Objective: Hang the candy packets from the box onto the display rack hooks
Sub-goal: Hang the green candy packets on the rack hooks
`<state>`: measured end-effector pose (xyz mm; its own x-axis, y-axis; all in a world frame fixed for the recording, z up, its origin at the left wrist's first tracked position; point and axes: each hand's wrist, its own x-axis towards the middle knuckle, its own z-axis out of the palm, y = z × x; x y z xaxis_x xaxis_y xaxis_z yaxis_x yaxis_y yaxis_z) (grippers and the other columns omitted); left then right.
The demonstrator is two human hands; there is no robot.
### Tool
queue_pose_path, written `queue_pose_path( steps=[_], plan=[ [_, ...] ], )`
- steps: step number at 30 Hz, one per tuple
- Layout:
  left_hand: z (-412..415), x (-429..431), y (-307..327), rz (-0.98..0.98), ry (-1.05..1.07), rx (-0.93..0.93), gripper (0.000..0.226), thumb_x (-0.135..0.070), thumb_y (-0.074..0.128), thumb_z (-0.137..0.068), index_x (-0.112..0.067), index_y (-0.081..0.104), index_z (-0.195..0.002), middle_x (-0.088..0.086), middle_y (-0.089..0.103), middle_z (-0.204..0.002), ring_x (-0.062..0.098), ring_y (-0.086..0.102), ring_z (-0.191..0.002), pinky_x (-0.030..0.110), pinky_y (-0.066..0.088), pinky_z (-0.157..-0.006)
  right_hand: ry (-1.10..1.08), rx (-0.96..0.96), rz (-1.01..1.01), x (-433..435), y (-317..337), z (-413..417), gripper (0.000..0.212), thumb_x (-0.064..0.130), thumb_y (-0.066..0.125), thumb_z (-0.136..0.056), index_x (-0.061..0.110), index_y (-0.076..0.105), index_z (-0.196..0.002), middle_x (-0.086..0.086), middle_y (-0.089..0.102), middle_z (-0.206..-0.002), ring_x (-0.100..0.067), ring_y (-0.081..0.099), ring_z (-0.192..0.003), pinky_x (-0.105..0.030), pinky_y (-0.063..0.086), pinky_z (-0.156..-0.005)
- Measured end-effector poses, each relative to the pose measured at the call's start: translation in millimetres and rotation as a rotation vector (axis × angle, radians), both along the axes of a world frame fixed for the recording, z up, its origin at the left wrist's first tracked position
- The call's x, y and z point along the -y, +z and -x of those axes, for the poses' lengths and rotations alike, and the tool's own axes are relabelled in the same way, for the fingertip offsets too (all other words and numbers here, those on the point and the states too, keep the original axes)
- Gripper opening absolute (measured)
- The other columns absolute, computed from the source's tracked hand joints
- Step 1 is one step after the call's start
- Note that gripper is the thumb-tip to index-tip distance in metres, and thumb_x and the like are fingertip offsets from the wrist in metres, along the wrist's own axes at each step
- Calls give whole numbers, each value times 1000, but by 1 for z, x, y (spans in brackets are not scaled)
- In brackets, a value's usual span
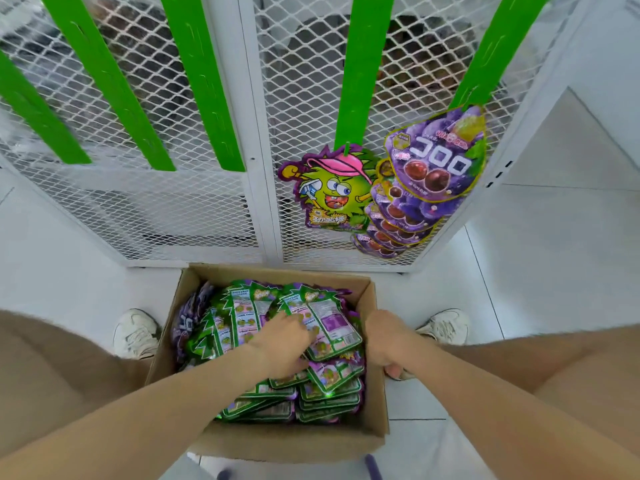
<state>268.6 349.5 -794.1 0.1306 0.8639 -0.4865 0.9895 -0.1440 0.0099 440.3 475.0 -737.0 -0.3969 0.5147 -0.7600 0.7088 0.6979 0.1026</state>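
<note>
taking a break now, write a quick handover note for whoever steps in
Left hand: inside the box, on the top packet; whether it grips is unclear.
Right hand: grips the box's right wall.
Done: one green packet and a stack of purple packets hang on the right strips.
Left: the box is full of packets; the left strips hold none.

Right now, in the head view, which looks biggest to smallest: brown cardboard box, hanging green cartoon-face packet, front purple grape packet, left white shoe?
1. Brown cardboard box.
2. Front purple grape packet and green cartoon-face packet: look about alike, so unranked.
3. Left white shoe, smallest.
</note>
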Motion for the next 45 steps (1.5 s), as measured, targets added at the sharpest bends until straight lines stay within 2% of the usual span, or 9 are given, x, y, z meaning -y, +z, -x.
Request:
queue_pose_path(
  steps=[5,9,13,20,24,29,35,40,45],
  plan=[
    [-15,13,-2,49,73,103,43,-25,67,-100,-8,60,-139,17,33,-163,40,46,-141,51,43,-112,-40,-217,-146,1,12,3,32,12,61,-94,12,63,-125,-11,63,-128,-34,65,-118,-42,54,-94],
    [-22,14,5,1,44,91,41,-16,61,-100,-7,49,-138,17,60,-134,40,67,-108,43,48,-73,42,-302,-52,7,14,18,32,11,69,-90,11,60,-121,-13,58,-123,-35,64,-115,-42,54,-92],
    [-18,11,20,-105,-2,72,23,-25,55,-103,-17,60,-124,8,75,-102,34,71,-91,38,46,-72,39,-311,292,11,2,17,97,46,90,-67,19,46,-149,-6,54,-143,-27,54,-130,-38,50,-106],
    [23,-16,80,-360,429,628,21,-43,65,-101,-31,61,-118,-12,72,-105,9,69,-93,37,59,-85,5,-727,97,-19,39,33,6,19,67,-89,21,64,-84,-5,67,-77,-28,60,-76,-44,55,-76],
    [75,-34,132,-240,586,660,53,-43,88,-83,-20,64,-124,-8,69,-115,15,66,-107,32,52,-92,-220,-888,91,-40,84,24,31,15,74,-92,21,75,-123,1,74,-112,-20,70,-101,-28,51,-89],
    [106,-36,169,-262,679,825,20,-22,85,-89,-9,72,-97,13,77,-94,32,73,-95,49,56,-91,-560,-937,288,-47,114,15,52,11,79,-88,16,64,-137,3,60,-138,-12,54,-132,-36,46,-111],
    [80,-49,231,-482,520,665,32,-29,94,-77,-18,68,-90,-13,62,-71,-5,55,-65,25,40,-61,-408,-1195,-31,-30,162,36,64,30,75,-72,29,58,-134,6,67,-112,-11,68,-101,-31,54,-94],
    [71,-62,270,-670,465,679,25,-31,99,-68,-26,75,-74,-6,74,-68,9,65,-60,25,51,-58,-7,-1218,-158,-31,195,52,31,35,75,-91,25,70,-120,5,75,-107,-20,69,-107,-39,52,-97],
    [76,-92,272,-716,609,828,57,-21,93,-76,-23,67,-126,-13,74,-115,-1,69,-103,20,57,-91,-87,-1164,-245,-78,223,62,33,24,75,-93,22,73,-126,-2,74,-125,-19,67,-120,-42,51,-108]
  ],
)
